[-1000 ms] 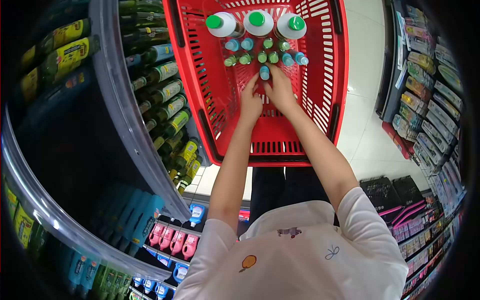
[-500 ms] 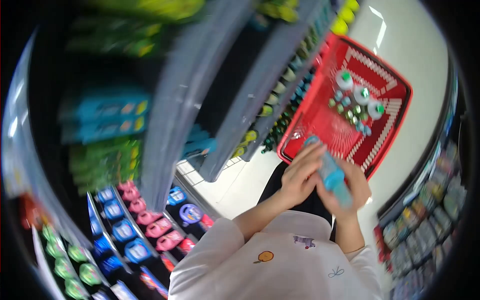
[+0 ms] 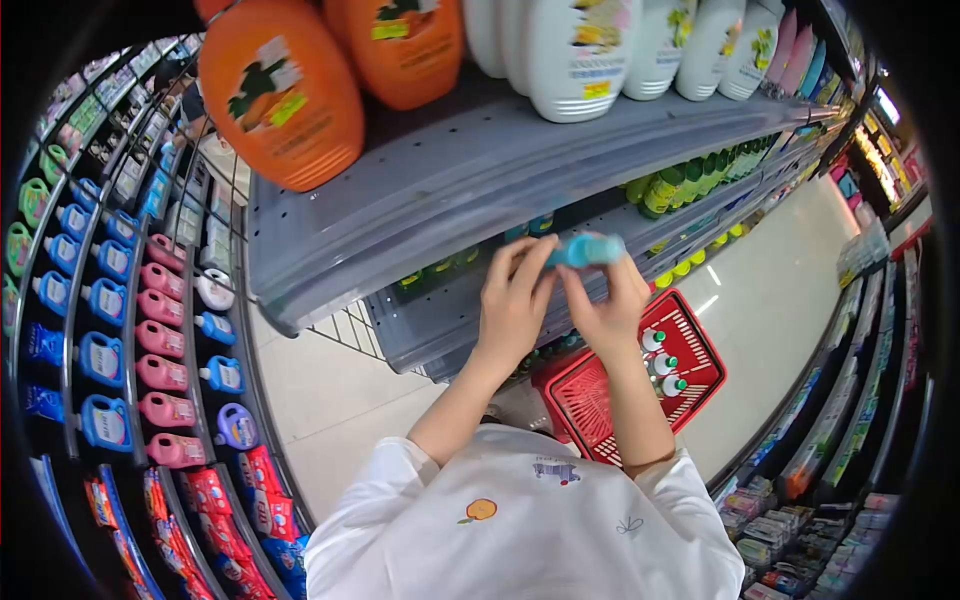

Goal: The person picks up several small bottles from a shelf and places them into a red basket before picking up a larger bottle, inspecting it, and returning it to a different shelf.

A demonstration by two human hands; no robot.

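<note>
A small blue bottle (image 3: 585, 250) lies sideways between my two raised hands, in front of a grey shelf (image 3: 480, 170). My left hand (image 3: 515, 300) grips its left end and my right hand (image 3: 610, 305) holds it from below and behind. Below my arms a red shopping basket (image 3: 590, 400) sits on the floor. White bottles with green caps (image 3: 662, 362) stand inside it.
Large orange jugs (image 3: 285, 95) and white bottles (image 3: 575, 50) stand on the shelf above my hands. Green bottles (image 3: 690, 180) fill the shelf behind. Pink and blue detergent jugs (image 3: 165, 340) line the left shelves. More stocked shelves run along the right aisle (image 3: 840, 420).
I lifted the blue bottle out of the red basket and raised it to shelf height with both hands. My view swung from the basket up to the shelves.
</note>
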